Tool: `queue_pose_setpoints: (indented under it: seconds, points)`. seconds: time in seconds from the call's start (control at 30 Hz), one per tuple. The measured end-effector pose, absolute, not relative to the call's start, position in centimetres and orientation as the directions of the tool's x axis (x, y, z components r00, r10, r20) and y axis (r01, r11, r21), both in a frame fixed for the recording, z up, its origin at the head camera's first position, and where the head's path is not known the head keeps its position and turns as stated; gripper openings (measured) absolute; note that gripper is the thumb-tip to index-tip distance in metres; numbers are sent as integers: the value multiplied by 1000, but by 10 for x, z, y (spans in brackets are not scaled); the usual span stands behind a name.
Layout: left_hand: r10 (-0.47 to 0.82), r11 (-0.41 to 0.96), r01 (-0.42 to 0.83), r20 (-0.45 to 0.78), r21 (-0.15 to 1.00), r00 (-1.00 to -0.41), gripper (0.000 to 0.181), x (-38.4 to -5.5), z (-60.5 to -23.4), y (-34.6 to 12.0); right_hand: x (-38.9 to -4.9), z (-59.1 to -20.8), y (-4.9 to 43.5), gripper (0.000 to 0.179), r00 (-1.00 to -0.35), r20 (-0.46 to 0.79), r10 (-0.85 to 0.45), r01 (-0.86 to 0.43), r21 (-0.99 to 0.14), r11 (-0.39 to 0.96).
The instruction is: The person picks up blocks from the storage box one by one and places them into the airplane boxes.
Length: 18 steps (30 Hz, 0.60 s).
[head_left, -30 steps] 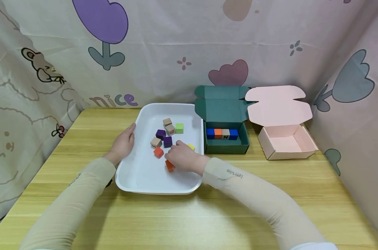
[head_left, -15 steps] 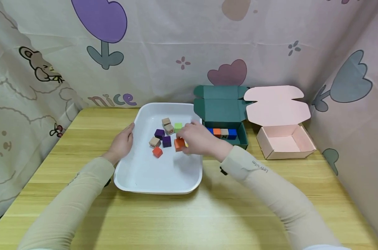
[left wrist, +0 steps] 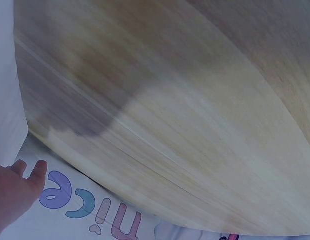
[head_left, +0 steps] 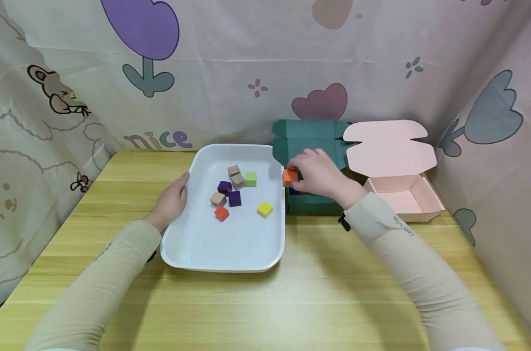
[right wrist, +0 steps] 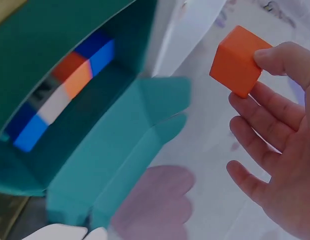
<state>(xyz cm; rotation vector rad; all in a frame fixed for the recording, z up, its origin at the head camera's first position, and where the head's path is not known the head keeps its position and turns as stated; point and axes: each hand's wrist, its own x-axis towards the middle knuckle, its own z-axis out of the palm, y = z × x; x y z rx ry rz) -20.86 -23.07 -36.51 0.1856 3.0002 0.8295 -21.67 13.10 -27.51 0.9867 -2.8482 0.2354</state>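
Note:
My right hand [head_left: 322,175] pinches an orange cube [head_left: 289,178] between thumb and fingertips, above the left part of the open green box [head_left: 315,208]. In the right wrist view the thumb presses one face of the cube, and the other fingers extend below it. Inside that box stands a row of cubes: a blue cube [right wrist: 96,52] at each end, with an orange cube [right wrist: 73,73] and a wooden cube [right wrist: 51,100] marked N between. My left hand [head_left: 170,202] rests against the left side of the white tray [head_left: 204,243], its fingers fairly straight.
The tray holds two purple cubes [head_left: 235,199], several wooden cubes [head_left: 218,199], a red-orange cube [head_left: 222,213], a light green cube [head_left: 250,179] and a yellow cube [head_left: 265,209]. An open pink box [head_left: 405,200] stands right of the green one. A patterned curtain [head_left: 221,73] hangs behind the table.
My right hand has lifted the orange cube from the tray's lower right and carried it up and right to the green box. The yellow cube is uncovered. My left hand stays at the tray.

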Motion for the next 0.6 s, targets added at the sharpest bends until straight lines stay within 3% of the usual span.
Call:
queue_pose_setpoints:
  seconds: [0.33, 0.6]
  points:
    - [125, 849, 110, 6, 517, -992, 48, -209, -367, -232, -231, -294, 153, 25, -848, 64, -526, -530, -105, 841]
    - [116, 849, 99, 0, 518, -993, 48, -210, -366, -231, -240, -315, 153, 20, -846, 15, -533, -532, -100, 841]
